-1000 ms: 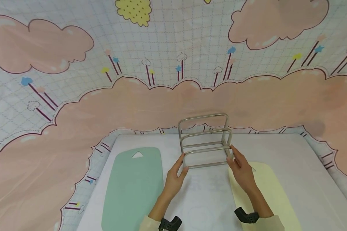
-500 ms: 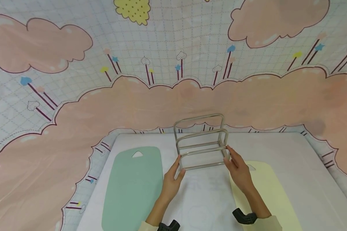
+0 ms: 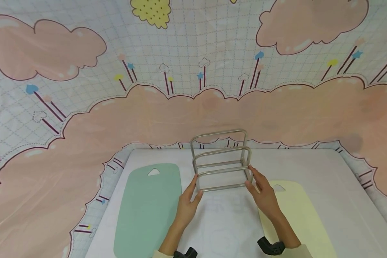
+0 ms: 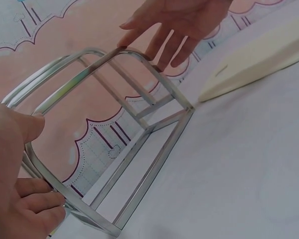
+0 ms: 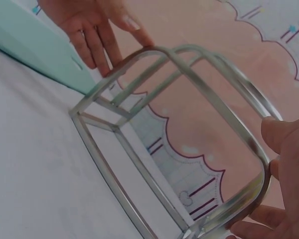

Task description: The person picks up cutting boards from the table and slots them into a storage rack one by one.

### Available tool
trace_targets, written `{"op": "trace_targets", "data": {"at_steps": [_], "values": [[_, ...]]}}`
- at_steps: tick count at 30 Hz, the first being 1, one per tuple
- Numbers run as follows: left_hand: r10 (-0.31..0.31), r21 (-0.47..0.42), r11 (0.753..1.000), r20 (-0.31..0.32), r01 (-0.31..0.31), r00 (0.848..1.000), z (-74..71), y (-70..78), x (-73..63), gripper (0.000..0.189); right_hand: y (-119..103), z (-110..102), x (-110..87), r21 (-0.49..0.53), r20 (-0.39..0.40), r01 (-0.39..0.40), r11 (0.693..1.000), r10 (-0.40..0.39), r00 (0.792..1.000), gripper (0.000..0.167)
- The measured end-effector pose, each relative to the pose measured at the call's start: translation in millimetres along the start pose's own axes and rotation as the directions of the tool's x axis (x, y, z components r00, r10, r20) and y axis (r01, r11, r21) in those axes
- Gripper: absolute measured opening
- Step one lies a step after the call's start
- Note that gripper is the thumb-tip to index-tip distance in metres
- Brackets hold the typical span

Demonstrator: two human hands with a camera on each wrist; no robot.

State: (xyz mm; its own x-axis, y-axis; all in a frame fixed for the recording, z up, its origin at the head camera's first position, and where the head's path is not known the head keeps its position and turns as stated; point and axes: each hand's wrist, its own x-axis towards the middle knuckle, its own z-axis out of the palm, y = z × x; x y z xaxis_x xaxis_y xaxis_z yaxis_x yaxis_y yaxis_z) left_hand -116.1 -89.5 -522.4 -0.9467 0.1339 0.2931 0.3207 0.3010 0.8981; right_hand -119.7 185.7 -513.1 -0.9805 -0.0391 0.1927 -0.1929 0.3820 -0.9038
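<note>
A silvery metal rack (image 3: 222, 171) of bent bars stands at the middle of the white table, its hoops rising toward the back. My left hand (image 3: 186, 208) grips its left side, with the thumb (image 4: 35, 127) at the front hoop and several fingers curled by the side bars. On the right side, my right hand (image 3: 266, 199) holds the same hoop between thumb and fingers. To the left lies a mint-green cutting board (image 3: 148, 211). A pale yellow cutting board (image 3: 296, 211) lies to the right, partly covered by my right forearm.
The white table (image 3: 335, 193) extends to both sides of the boards. Behind it hangs a cloth (image 3: 167, 118) printed with clouds, which also runs down around the table's edges.
Both hands have shifted the rack to the left and slightly toward me, keeping their hold. More of the yellow board's handle hole shows. The boards have stayed in place.
</note>
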Motion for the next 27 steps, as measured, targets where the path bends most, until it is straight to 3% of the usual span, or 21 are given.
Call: {"op": "trace_targets", "data": {"at_steps": [8,16,27], "values": [[0.010,-0.035,0.999,0.020,-0.009,1.000,-11.8,30.2,-2.1,0.057,-0.7,4.3,-5.0,-0.001,-0.013,0.015,1.000,-0.015,1.000,0.057],[-0.022,-0.032,0.999,0.028,0.023,0.999,-17.0,29.6,-3.0,0.059,-3.0,12.8,-10.7,-0.034,-0.069,0.036,0.999,-0.039,0.997,0.057],[0.003,0.021,1.000,0.037,-0.004,0.999,-20.1,33.1,-4.7,0.062,-4.9,17.6,-18.4,-0.067,-0.085,-0.029,0.997,0.023,0.996,0.055]]}}
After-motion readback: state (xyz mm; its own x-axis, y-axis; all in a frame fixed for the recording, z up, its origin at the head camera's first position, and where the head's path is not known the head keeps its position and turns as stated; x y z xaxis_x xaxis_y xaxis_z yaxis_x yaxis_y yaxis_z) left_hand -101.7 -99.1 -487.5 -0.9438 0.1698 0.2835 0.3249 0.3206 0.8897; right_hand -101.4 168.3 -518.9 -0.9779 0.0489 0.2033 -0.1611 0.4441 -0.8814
